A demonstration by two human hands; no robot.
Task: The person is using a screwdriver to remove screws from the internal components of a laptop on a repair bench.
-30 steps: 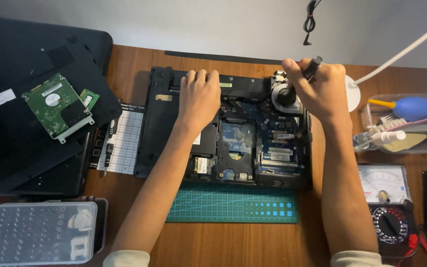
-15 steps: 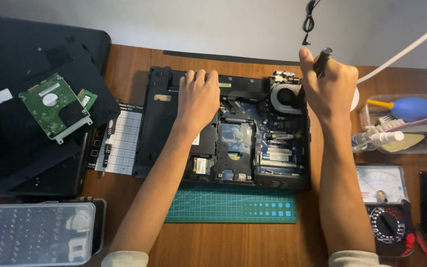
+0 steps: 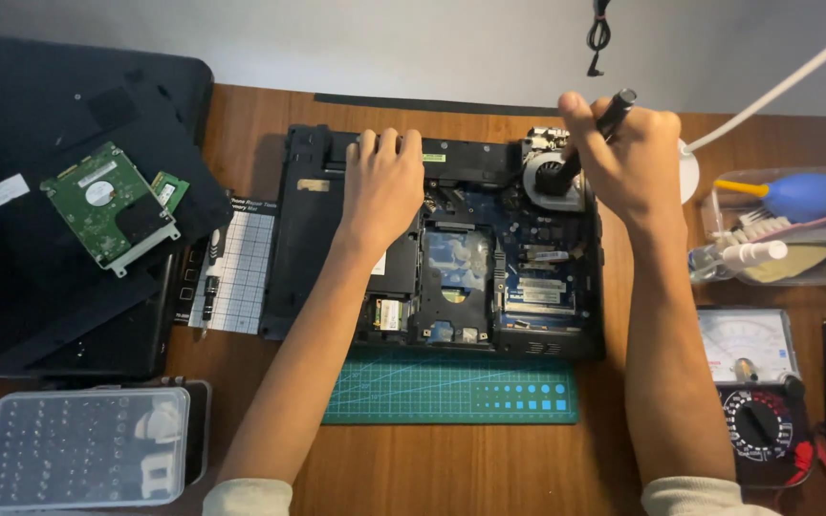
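At far left, a bare hard drive (image 3: 110, 205) lies on removed black covers (image 3: 69, 115), and a screw-bit case (image 3: 83, 446) sits at lower left, so disassembly appears well advanced. At centre, the opened laptop base (image 3: 437, 248) rests on the green cutting mat (image 3: 451, 392), circuit board exposed. The left hand (image 3: 384, 182) presses flat, fingers extended, on its upper edge. At upper right, the right hand (image 3: 623, 158) grips a black screwdriver (image 3: 604, 124) over the cooling fan (image 3: 552, 177), which remains installed.
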